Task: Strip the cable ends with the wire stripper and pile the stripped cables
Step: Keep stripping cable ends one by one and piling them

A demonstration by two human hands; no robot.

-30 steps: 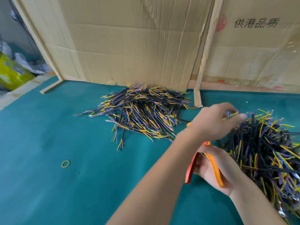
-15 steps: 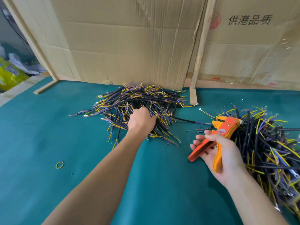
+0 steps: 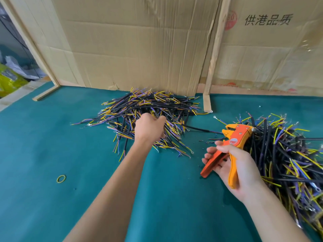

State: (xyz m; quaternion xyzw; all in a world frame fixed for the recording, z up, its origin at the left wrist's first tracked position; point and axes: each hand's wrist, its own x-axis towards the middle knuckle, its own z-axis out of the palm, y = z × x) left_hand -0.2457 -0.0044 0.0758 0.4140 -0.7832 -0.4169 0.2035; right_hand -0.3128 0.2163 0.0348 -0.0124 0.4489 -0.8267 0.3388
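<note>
Risk sits mostly with my left hand [image 3: 150, 127], which lies on the pile of cables [image 3: 148, 116] at the middle of the desk's [image 3: 52, 198] far edge, against the cardboard sheet [image 3: 139, 49]. Its fingers are curled down into the strands, but I cannot tell whether they hold a cable or have let one go. If they drag out with a strand snagged, they could rake cables off this pile and scatter them toward the second heap [image 3: 288, 154] at the desk's right edge, mixing the two lots; I judge the far pile to be the stripped one, though that is only a guess. My right hand [image 3: 234, 168] grips the orange wire stripper [image 3: 232, 142] near the right heap, fingers wrapped round its handles, which stand spread apart, with its head touching that heap's near strands. Loose cables [image 3: 201, 129] lie between the piles and could catch the tool's head or get swept along. A small yellow rubber band [image 3: 61, 179] rests well apart, toward the left.
</note>
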